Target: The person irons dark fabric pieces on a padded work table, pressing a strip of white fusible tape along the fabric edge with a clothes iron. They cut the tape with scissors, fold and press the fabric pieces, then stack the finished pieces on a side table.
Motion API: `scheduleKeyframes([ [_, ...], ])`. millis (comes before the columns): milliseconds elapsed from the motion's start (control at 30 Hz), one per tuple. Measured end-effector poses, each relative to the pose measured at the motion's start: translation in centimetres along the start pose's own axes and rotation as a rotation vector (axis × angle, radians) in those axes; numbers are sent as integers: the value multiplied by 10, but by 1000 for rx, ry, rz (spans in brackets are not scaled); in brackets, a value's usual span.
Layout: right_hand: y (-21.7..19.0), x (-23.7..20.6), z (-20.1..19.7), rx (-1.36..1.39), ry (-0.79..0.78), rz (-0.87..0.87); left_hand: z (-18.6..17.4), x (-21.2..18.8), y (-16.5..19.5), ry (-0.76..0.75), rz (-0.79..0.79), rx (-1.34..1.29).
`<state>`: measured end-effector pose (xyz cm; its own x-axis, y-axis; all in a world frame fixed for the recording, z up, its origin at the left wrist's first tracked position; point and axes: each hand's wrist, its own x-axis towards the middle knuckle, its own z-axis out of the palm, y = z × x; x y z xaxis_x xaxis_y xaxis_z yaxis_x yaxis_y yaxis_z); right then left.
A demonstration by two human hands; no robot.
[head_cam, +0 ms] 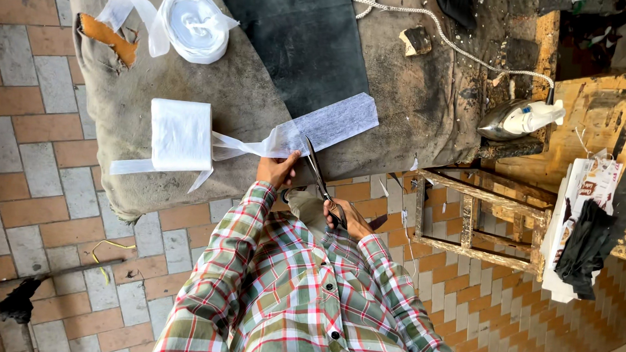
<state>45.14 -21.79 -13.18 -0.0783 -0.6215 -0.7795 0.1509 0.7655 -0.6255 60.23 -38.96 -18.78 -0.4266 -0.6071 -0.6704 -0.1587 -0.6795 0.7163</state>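
The person's left hand (pixel 279 169) is pinching a long strip of thin white non-woven fabric (pixel 329 127) at the near edge of a worn grey cloth-covered table (pixel 246 88), the fingers closing together on the gathered part of the strip. The right hand (pixel 346 220) is gripping the handles of a pair of dark metal scissors (pixel 320 182), fingers clamped through the loops, and the blades are lying across the strip just beside the left hand; whether the blades are parted cannot be told. The flat end of the strip is resting on the table, partly over a dark rectangular mat (pixel 298 41). The bunched part is running leftward to a square folded stack of white fabric (pixel 181 135) that is sitting on the grey cloth, with loose white tails hanging off the table edge. Further up the table, a round roll of white fabric tape (pixel 194 24) is lying near a torn spot showing orange padding (pixel 108 37). Well apart to the right, a metal clothes iron with a white handle (pixel 516 120) is standing on a wooden block, its braided white cord (pixel 446 37) trailing across the table. Both sleeves are in a red, green and white checked shirt (pixel 287 294), above a floor of grey and brick-coloured paving tiles (pixel 40 150)
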Motion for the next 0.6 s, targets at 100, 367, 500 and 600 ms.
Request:
scheduleKeyframes([
  [100, 1, 4, 3, -117, 103, 57, 0, -1, 1, -9, -25, -3],
  [367, 8, -4, -5, 31, 34, 30, -3, 5, -5, -57, -21, -38],
  [500, 7, -4, -5, 12, -4, -7, -5, 10, -8, -81, -42, -87],
  [600, 5, -5, -6, -41, -5, 0, -5, 11, -8, -104, -33, -117],
])
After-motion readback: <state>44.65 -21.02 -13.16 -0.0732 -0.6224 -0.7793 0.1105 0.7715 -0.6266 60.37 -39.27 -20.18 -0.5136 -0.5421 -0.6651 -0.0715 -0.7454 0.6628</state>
